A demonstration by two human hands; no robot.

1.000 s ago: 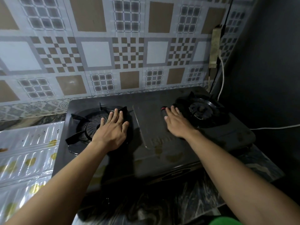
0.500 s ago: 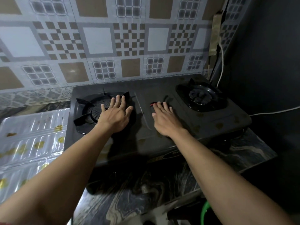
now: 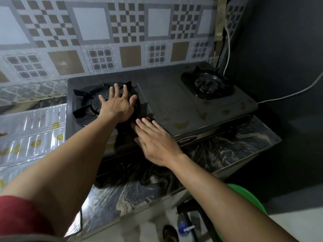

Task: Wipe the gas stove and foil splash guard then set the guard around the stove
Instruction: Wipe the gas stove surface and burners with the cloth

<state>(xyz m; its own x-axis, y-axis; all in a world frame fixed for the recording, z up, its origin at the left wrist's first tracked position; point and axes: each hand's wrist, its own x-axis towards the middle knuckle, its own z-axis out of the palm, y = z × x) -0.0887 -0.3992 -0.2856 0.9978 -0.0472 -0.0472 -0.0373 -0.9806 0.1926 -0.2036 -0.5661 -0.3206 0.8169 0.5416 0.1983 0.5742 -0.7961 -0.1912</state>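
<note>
Head view: two-burner gas stove (image 3: 174, 102) on a marbled countertop (image 3: 139, 186), long axis running left to right along the tiled wall (image 3: 104, 37), control front toward the near side. Yellowish stains on the stove top near its right burner (image 3: 207, 84). Foil splash guard (image 3: 29, 135) lying flat on the counter just left of the stove, spotted with yellow stains, ribs running near to far. Left hand (image 3: 118, 105) spread flat, fingers open, on the left burner (image 3: 94, 103), gripping nothing. Right hand (image 3: 155, 140) flat, fingers extended, pressing a mostly hidden red cloth (image 3: 148, 119) against the stove's near middle. White cable (image 3: 286, 96) along the dark right wall. Green plastic container (image 3: 248, 199) at the lower right, contents not visible.
</note>
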